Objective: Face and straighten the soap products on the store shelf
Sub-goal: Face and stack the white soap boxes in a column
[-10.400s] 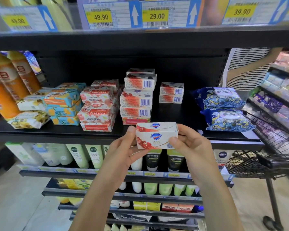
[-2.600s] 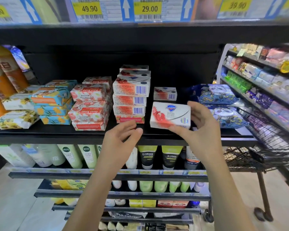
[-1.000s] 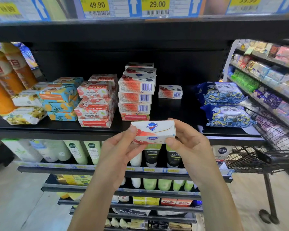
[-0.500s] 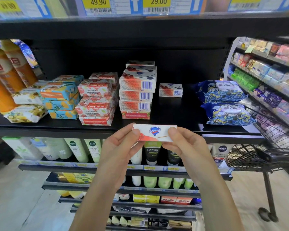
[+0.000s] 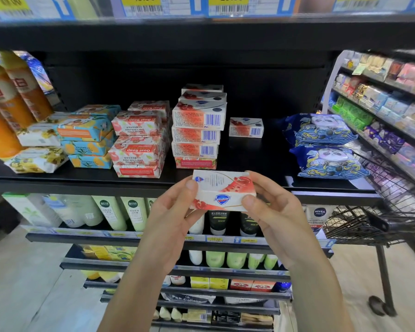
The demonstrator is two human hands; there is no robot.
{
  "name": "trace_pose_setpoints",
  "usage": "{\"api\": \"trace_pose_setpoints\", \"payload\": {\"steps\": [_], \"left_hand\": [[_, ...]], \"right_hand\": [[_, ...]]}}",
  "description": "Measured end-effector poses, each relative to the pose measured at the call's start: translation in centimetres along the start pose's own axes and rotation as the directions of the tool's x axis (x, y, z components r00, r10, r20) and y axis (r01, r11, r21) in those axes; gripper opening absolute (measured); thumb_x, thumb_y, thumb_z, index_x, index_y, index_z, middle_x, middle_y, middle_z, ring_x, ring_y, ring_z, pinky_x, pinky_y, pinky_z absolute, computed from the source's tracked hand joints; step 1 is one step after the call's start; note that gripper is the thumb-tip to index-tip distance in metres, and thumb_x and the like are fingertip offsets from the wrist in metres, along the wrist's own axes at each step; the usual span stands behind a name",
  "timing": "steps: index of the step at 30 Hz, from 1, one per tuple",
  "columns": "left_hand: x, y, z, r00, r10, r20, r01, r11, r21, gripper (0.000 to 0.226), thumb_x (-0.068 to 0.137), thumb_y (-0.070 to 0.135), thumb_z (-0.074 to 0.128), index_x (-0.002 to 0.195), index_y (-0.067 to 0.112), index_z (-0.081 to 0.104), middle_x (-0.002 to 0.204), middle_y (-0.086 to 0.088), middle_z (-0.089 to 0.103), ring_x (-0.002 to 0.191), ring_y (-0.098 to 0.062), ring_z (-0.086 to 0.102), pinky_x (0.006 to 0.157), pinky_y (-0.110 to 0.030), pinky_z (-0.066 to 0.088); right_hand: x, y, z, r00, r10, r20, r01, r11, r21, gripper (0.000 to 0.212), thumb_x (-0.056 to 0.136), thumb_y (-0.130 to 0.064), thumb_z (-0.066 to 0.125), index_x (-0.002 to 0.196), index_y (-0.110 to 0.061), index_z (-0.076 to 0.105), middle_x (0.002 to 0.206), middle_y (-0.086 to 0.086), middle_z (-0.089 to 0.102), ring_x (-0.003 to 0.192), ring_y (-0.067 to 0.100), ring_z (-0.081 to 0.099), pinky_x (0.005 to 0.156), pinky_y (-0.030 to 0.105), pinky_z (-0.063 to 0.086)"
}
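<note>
A soap box (image 5: 222, 190) is pinched at both ends in the grip of the left hand (image 5: 170, 219) and right hand (image 5: 273, 212), just before the shelf (image 5: 82, 185) edge. A stack of like boxes (image 5: 199, 130) and a single box (image 5: 246, 127) are carried on the shelf, barcodes outward; the price labels (image 5: 228, 6) above are cut off.

"Safeguard" on the soap box (image 5: 223, 198); upside-down "Goat Soap" on red packs (image 5: 139, 150); "NIVEA MEN" on a carton (image 5: 319, 215); "29.00" on a price tag (image 5: 230, 4).
</note>
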State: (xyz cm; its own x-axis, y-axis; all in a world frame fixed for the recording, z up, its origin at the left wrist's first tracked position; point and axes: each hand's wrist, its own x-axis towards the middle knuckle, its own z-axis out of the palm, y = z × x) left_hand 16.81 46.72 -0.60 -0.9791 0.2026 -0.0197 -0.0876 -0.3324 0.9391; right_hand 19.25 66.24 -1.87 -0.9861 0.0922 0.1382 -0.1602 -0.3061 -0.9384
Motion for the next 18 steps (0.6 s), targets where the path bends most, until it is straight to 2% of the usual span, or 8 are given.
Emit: {"api": "trace_pose_setpoints", "payload": {"steps": [4,7,11,14,16,18], "left_hand": [[-0.12,0.12,-0.01,0.999,-0.049,0.013,0.049,0.999,-0.012,0.061,0.088,0.047,0.057,0.127,0.0,0.065,0.122,-0.013,0.074,0.116,-0.027,0.07,0.102,-0.04,0.055],[-0.1,0.12,-0.11,0.998,-0.056,0.015,0.056,0.998,-0.017,0.051,0.087,0.037,0.062,0.123,0.001,0.069,0.117,-0.015,0.075,0.111,-0.029,0.072,0.096,-0.037,0.058],[-0.06,0.03,-0.33,0.999,-0.04,0.015,0.039,0.999,0.011,0.043,0.088,0.03,0.063,0.121,0.002,0.069,0.114,-0.015,0.076,0.11,-0.028,0.072,0.096,-0.037,0.058],[-0.05,0.03,-0.36,0.999,-0.016,0.028,0.015,0.999,0.041,0.042,0.09,0.025,0.063,0.126,0.005,0.067,0.117,-0.011,0.076,0.112,-0.025,0.072,0.097,-0.036,0.057],[-0.06,0.01,-0.32,0.999,-0.008,0.034,0.007,0.999,0.036,0.041,0.091,0.021,0.063,0.129,0.006,0.065,0.118,-0.01,0.075,0.113,-0.024,0.071,0.098,-0.035,0.057],[0.0,-0.03,-0.28,0.999,0.0,0.041,-0.001,1.0,0.029,0.042,0.091,0.018,0.063,0.132,0.005,0.062,0.119,-0.01,0.075,0.114,-0.024,0.071,0.099,-0.036,0.056]], "right_hand": [[0.01,0.14,-0.28,0.998,-0.037,0.047,0.037,0.999,-0.005,0.061,0.077,-0.007,0.075,0.136,-0.014,0.061,0.133,0.007,0.068,0.117,0.021,0.069,0.091,0.027,0.055],[0.04,0.21,-0.55,0.995,-0.025,0.093,0.027,1.0,-0.015,0.069,0.077,-0.01,0.082,0.141,-0.016,0.057,0.139,0.003,0.064,0.123,0.025,0.066,0.095,0.029,0.055],[0.05,0.06,-0.61,0.995,0.01,0.094,-0.006,0.999,-0.043,0.076,0.077,-0.015,0.083,0.147,-0.021,0.052,0.143,-0.001,0.062,0.126,0.024,0.063,0.098,0.032,0.055],[0.1,0.05,-0.39,0.997,0.058,0.057,-0.054,0.996,-0.071,0.082,0.072,-0.036,0.09,0.145,-0.024,0.054,0.137,-0.001,0.066,0.124,0.021,0.065,0.101,0.038,0.054],[0.1,-0.08,-0.11,0.997,0.072,0.013,-0.071,0.994,-0.078,0.074,0.073,-0.046,0.088,0.138,-0.021,0.061,0.128,0.003,0.071,0.12,0.021,0.068,0.098,0.037,0.057],[0.1,-0.23,0.09,0.996,0.079,-0.036,-0.081,0.995,-0.057,0.056,0.079,-0.038,0.076,0.13,-0.017,0.065,0.117,0.006,0.076,0.111,0.022,0.072,0.09,0.033,0.06]]}}
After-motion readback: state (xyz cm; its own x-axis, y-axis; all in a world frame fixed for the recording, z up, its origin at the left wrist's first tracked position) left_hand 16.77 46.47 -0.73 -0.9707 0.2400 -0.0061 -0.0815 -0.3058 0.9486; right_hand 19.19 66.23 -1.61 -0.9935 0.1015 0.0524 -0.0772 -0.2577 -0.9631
